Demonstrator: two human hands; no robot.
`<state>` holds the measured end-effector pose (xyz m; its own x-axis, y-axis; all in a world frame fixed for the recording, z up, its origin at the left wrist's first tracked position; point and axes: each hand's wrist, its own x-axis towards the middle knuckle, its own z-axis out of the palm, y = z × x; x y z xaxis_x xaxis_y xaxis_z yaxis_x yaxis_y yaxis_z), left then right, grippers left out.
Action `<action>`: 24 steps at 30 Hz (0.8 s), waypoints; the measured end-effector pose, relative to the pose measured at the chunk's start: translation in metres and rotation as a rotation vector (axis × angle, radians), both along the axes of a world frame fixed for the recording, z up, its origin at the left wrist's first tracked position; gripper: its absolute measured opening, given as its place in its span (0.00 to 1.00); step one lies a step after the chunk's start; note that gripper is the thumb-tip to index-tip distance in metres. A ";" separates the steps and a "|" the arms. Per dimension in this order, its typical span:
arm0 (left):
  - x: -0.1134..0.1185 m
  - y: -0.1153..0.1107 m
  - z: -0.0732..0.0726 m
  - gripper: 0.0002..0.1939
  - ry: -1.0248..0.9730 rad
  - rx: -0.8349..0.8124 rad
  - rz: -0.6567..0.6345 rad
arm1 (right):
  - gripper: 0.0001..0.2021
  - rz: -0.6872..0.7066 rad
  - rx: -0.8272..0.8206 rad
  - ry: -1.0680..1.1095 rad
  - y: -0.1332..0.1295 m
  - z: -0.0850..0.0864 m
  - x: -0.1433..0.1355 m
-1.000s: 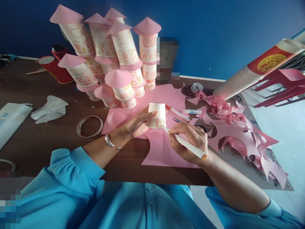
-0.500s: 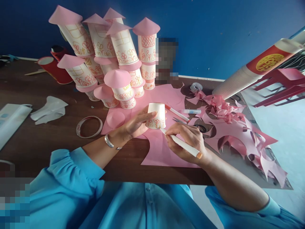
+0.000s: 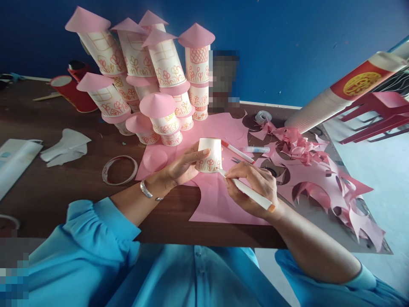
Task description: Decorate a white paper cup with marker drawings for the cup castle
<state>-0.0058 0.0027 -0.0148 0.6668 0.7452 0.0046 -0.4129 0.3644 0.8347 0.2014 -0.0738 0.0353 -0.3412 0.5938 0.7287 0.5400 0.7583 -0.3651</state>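
My left hand (image 3: 183, 164) grips a white paper cup (image 3: 209, 149) upside down, thumb across its side. Red and orange flowers and grass strokes run along the cup's lower band. A white marker (image 3: 252, 194) with an orange end is held in my right hand (image 3: 252, 185), its tip at the cup's lower right edge. Under both hands lies pink paper (image 3: 220, 204). Just behind the cup rests a second marker, white and red (image 3: 238, 152), beside a glue stick (image 3: 257, 149). Scissors (image 3: 271, 171) are partly hidden behind my right hand.
Several cup towers with pink cone roofs (image 3: 157, 105) stand at the back left. A tape roll (image 3: 119, 170) and crumpled white plastic (image 3: 67, 147) lie left. Pink paper scraps (image 3: 319, 170) pile up at the right, below a leaning stack of cups (image 3: 338, 98). A flat pink cone (image 3: 155, 160) sits near my left wrist.
My right hand and the marker have shifted slightly to the right, with the tip now a little higher at the cup's edge. My left hand and the cup stay in place.
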 end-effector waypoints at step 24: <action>0.000 -0.001 0.002 0.26 -0.026 -0.028 0.022 | 0.10 0.010 -0.021 -0.020 0.000 0.000 0.001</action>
<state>-0.0054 0.0022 -0.0129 0.6500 0.7599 0.0005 -0.4423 0.3778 0.8134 0.2020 -0.0739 0.0353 -0.3617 0.6055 0.7089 0.5401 0.7559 -0.3701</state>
